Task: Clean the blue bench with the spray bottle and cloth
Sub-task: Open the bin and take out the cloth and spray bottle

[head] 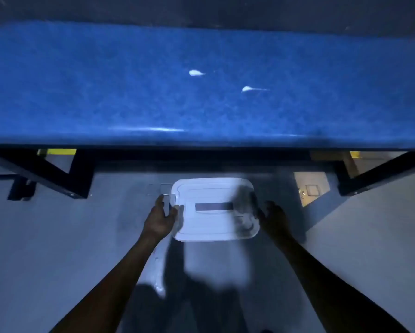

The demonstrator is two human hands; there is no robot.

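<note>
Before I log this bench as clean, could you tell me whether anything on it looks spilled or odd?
Yes: two small white splotches sit near the middle of the blue bench, each trailing a thin tail rightward, like smeared drips not yet wiped.

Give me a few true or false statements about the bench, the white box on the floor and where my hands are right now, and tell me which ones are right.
1. Two white smears lie on the blue bench. True: one smear and a second smear show on its top.
2. The white box stands on top of the bench. False: it sits on the floor in front of the bench.
3. The left hand is at the box's left side and the right hand at its right side. True.
4. The box has no lid on. False: a white lid covers it.
5. A cloth is spread over the bench. False: no cloth shows there.
</note>
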